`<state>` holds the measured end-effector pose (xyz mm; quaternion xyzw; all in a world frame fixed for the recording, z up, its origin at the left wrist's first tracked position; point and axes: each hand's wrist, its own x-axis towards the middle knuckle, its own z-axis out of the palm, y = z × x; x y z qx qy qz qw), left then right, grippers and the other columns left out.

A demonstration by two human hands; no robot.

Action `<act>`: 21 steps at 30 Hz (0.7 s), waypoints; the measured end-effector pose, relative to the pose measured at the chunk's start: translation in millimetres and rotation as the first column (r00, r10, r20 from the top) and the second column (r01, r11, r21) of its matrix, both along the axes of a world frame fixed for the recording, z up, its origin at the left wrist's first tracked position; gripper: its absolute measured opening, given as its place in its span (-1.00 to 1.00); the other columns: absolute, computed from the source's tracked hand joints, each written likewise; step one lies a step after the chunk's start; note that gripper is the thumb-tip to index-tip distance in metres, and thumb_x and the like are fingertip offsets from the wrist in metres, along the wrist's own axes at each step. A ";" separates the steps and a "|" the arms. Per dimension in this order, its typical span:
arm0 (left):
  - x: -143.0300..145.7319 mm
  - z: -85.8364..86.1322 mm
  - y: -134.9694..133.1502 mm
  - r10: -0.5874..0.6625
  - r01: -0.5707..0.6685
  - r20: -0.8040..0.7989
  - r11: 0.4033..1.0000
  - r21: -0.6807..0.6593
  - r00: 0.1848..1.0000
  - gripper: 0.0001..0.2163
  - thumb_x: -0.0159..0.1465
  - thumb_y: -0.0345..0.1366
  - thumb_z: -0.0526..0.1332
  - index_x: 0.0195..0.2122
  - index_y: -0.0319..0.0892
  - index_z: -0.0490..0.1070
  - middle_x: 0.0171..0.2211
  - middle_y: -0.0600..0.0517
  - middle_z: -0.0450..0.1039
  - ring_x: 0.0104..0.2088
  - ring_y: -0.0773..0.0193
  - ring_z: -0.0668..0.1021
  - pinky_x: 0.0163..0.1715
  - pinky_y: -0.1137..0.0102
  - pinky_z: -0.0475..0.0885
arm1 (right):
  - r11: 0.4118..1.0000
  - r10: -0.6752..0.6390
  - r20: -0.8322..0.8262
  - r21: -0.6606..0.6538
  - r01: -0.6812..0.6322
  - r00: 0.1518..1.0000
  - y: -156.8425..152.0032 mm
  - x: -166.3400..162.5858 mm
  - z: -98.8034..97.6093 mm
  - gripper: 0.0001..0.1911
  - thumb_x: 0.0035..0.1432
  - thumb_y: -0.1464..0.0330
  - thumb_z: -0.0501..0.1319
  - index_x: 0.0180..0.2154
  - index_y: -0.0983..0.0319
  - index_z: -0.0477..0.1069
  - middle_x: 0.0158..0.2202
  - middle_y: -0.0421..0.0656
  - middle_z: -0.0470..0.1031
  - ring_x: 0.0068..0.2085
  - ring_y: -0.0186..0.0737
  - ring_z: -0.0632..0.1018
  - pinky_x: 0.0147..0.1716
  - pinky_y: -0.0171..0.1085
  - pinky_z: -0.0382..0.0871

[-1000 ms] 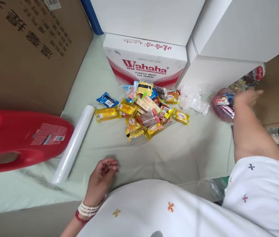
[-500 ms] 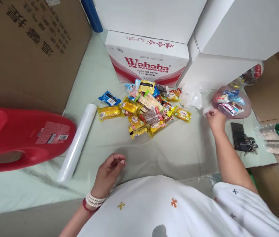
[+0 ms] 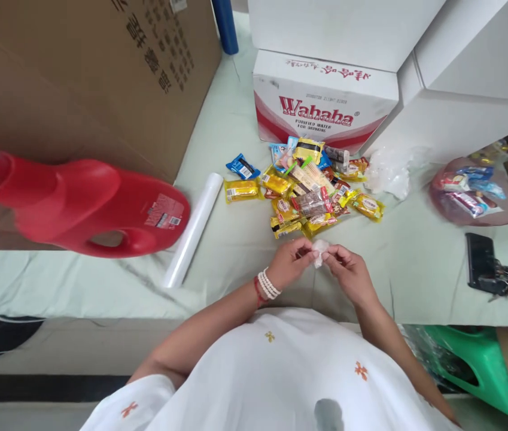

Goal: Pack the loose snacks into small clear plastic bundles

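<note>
We note both hands, left hand (image 3: 290,263) and right hand (image 3: 347,270), pinching a small crumpled plastic bag (image 3: 319,252); we advise gentle, even parting.

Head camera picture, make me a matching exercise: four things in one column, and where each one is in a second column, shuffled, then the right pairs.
Things:
1. small crumpled clear bag
2. red jug
3. black phone
4. roll of clear film

Places:
A. flat beside a bunch of keys
B. lying between the jug and the snack pile
C. pinched between left hand and right hand
D. on its side before the brown carton

Pairs: 1-C, 2-D, 3-A, 4-B
</note>
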<state>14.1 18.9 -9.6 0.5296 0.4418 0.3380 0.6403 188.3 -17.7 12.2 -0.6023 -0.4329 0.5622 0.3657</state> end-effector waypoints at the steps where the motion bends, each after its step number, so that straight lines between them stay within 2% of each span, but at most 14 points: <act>1: -7.0 -4.0 -1.1 0.006 -0.003 0.040 0.998 -0.056 0.999 -0.63 0.21 0.06 0.34 -0.40 -0.18 0.43 -0.52 0.09 0.40 -0.50 0.35 0.41 -0.46 0.44 0.30 | 0.999 0.036 -0.012 -0.017 -0.036 0.999 2.7 1.4 1.1 -0.67 0.15 0.04 0.37 -0.31 0.17 0.55 -0.52 -0.25 0.36 -0.51 -0.35 0.24 -0.53 -0.33 0.08; 3: -24.6 -10.9 -5.1 0.040 -0.022 0.097 0.984 -0.176 0.995 -0.58 0.14 0.10 0.40 -0.43 -0.19 0.39 -0.57 0.14 0.35 -0.56 0.40 0.36 -0.50 0.45 0.28 | 0.990 0.100 -0.064 -0.089 -0.105 0.993 7.9 6.6 1.7 -0.64 0.12 0.02 0.38 -0.34 0.18 0.52 -0.52 -0.27 0.32 -0.52 -0.37 0.20 -0.54 -0.34 0.03; 6: -49.3 -16.4 -11.5 0.177 -0.135 0.127 0.949 -0.286 0.976 -0.56 0.10 0.08 0.45 -0.44 -0.19 0.37 -0.56 0.14 0.38 -0.57 0.43 0.37 -0.52 0.47 0.28 | 0.978 0.098 -0.141 -0.171 -0.122 0.985 12.2 11.8 -1.6 -0.62 0.10 0.01 0.40 -0.37 0.19 0.48 -0.51 -0.28 0.30 -0.53 -0.39 0.18 -0.56 -0.34 0.02; 8: -59.4 -16.4 -14.6 0.278 -0.216 0.157 0.921 -0.325 0.948 -0.58 0.13 0.07 0.43 -0.40 -0.19 0.38 -0.47 0.09 0.46 -0.52 0.41 0.44 -0.50 0.48 0.32 | 0.985 0.075 -0.149 -0.143 -0.097 0.986 11.9 10.8 -4.6 -0.66 0.12 0.04 0.39 -0.36 0.18 0.49 -0.51 -0.27 0.31 -0.52 -0.37 0.22 -0.53 -0.33 0.07; 10: -63.2 -13.2 -16.8 0.341 -0.272 0.161 0.900 -0.340 0.926 -0.58 0.20 0.12 0.36 -0.29 -0.18 0.41 -0.32 0.01 0.52 -0.41 0.34 0.52 -0.48 0.47 0.37 | 0.994 0.087 -0.107 -0.054 -0.094 0.990 9.4 7.0 -5.6 -0.72 0.17 0.08 0.36 -0.32 0.16 0.52 -0.52 -0.27 0.30 -0.51 -0.34 0.26 -0.49 -0.31 0.13; 12: -61.6 -7.0 -18.1 0.350 -0.315 0.110 0.916 -0.250 0.930 -0.55 0.25 0.15 0.29 -0.11 -0.15 0.44 -0.11 -0.09 0.53 -0.23 0.22 0.57 -0.41 0.41 0.46 | 0.985 0.163 -0.019 0.068 -0.161 0.987 5.7 1.8 -3.6 -0.79 0.23 0.14 0.32 -0.28 0.14 0.56 -0.47 -0.23 0.35 -0.46 -0.30 0.31 -0.44 -0.29 0.19; 14: -56.9 0.4 -18.7 0.323 -0.323 -0.005 0.946 0.006 0.946 -0.45 0.18 0.15 0.36 0.05 -0.12 0.46 0.11 -0.18 0.45 0.03 0.05 0.53 -0.19 0.26 0.53 | 0.945 0.265 0.083 0.179 -0.275 0.961 2.3 -2.9 0.4 -0.84 0.27 0.20 0.29 -0.26 0.13 0.58 -0.38 -0.18 0.42 -0.38 -0.25 0.39 -0.37 -0.26 0.25; 16: -51.5 5.8 -18.8 0.267 -0.215 -0.154 0.933 0.290 0.951 -0.42 0.06 0.06 0.49 0.05 -0.08 0.51 0.20 -0.19 0.41 0.22 -0.09 0.41 0.09 0.11 0.43 | 0.911 0.290 0.149 0.258 -0.320 0.945 0.3 -5.5 3.7 -0.87 0.28 0.24 0.28 -0.25 0.11 0.59 -0.31 -0.14 0.46 -0.32 -0.20 0.44 -0.31 -0.23 0.30; 17: -49.3 6.6 -18.8 0.223 -0.132 -0.221 0.922 0.364 0.949 -0.50 0.05 0.00 0.50 -0.01 -0.07 0.55 0.14 -0.17 0.46 0.22 -0.11 0.41 0.15 0.07 0.37 | 0.911 0.260 0.160 0.287 -0.297 0.952 -0.1 -5.8 4.4 -0.88 0.28 0.26 0.27 -0.25 0.11 0.58 -0.29 -0.13 0.47 -0.28 -0.18 0.46 -0.27 -0.22 0.33; 19: -46.3 3.8 -18.8 0.132 -0.026 -0.289 0.939 0.344 0.948 -0.75 0.19 -0.09 0.41 -0.18 -0.09 0.59 -0.12 -0.11 0.59 0.03 -0.03 0.54 0.10 0.08 0.38 | 0.928 0.138 0.144 0.327 -0.178 0.980 0.2 -4.6 3.3 -0.90 0.27 0.26 0.28 -0.26 0.10 0.56 -0.21 -0.12 0.47 -0.19 -0.14 0.48 -0.18 -0.19 0.36; 21: -45.3 -2.8 -19.3 0.100 -0.051 -0.249 0.979 0.197 0.963 -0.81 0.29 -0.13 0.30 -0.32 -0.13 0.55 -0.36 -0.03 0.56 -0.25 0.13 0.57 -0.09 0.20 0.44 | 0.949 0.004 0.051 0.314 -0.020 0.999 1.1 -2.5 -0.7 -0.90 0.26 0.25 0.27 -0.28 0.11 0.53 -0.13 -0.12 0.47 -0.13 -0.14 0.48 -0.13 -0.18 0.37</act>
